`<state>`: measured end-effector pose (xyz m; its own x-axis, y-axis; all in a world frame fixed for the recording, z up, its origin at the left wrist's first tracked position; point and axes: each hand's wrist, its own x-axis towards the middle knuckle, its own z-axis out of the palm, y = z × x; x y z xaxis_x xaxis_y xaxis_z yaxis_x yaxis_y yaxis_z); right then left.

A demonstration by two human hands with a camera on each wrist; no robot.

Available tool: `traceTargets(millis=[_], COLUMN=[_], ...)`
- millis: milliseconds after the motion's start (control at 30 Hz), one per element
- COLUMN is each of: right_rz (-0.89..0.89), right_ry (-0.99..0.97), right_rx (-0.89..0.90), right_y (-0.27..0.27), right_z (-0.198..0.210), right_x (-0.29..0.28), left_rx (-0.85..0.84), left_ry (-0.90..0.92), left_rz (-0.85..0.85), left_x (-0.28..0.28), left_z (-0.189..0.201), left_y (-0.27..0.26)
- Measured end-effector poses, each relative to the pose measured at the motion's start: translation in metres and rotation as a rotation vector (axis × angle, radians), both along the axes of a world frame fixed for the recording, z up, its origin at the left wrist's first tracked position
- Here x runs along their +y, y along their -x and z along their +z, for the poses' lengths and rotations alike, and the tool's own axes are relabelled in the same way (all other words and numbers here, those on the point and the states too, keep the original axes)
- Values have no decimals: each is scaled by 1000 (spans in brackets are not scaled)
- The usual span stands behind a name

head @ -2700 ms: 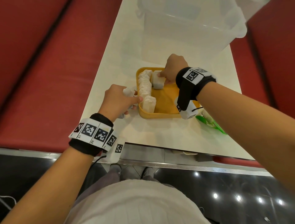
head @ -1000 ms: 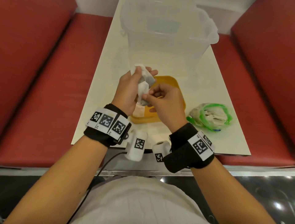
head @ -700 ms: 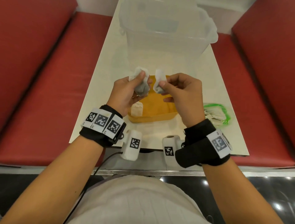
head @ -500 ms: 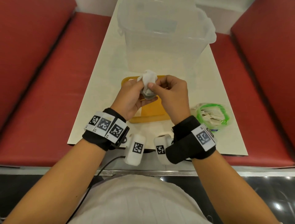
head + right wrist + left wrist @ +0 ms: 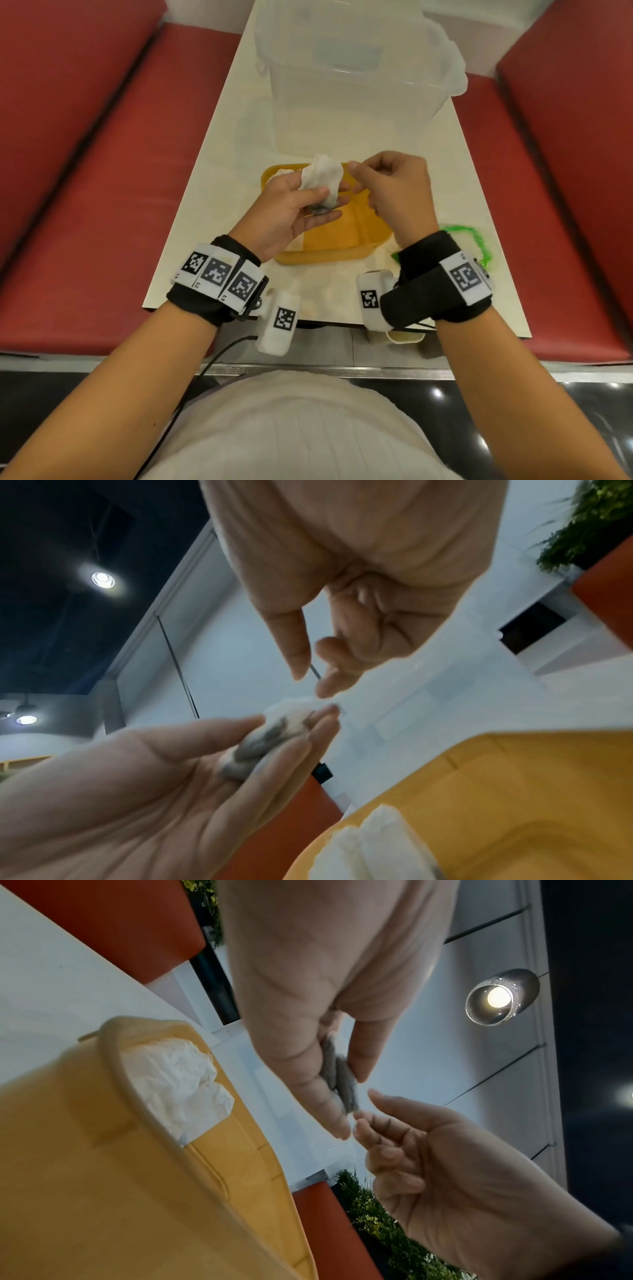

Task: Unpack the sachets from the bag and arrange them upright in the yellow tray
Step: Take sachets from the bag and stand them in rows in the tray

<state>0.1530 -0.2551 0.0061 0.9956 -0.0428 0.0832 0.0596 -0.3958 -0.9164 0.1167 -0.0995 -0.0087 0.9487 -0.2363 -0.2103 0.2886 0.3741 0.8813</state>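
My left hand [image 5: 329, 204] is raised over the yellow tray [image 5: 342, 255] and grips a small bunch of white sachets [image 5: 322, 180] between thumb and fingers. The left wrist view shows those sachets [image 5: 339, 1080] pinched edge-on. My right hand [image 5: 354, 174] hovers just right of the bunch with its fingers loosely curled; the right wrist view shows its thumb and forefinger apart [image 5: 310, 685] with nothing between them. A row of sachets [image 5: 178, 1085] stands along the tray's left side. The bag [image 5: 474, 240], clear with a green rim, lies right of the tray, mostly hidden behind my right wrist.
A large clear plastic bin [image 5: 356, 68] stands on the white table [image 5: 222, 154] just beyond the tray. Red bench seats [image 5: 85, 154] run along both sides of the table. The tray's right half [image 5: 514, 777] shows bare yellow floor.
Half a second ago both hands were together on the bunch. The right hand has since drawn a little to the right and let go, while the left still holds the sachets.
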Motion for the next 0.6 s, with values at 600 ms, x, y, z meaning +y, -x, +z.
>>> traceTargets(millis=[600], right_rz=[466], right_ry=[346], right_rx=[-129], right_y=[-22], right_z=[67], right_x=[-17], left_rx=[23], left_ry=[-81], left_rz=[63], left_x=[25], left_z=[-11], left_y=[-8])
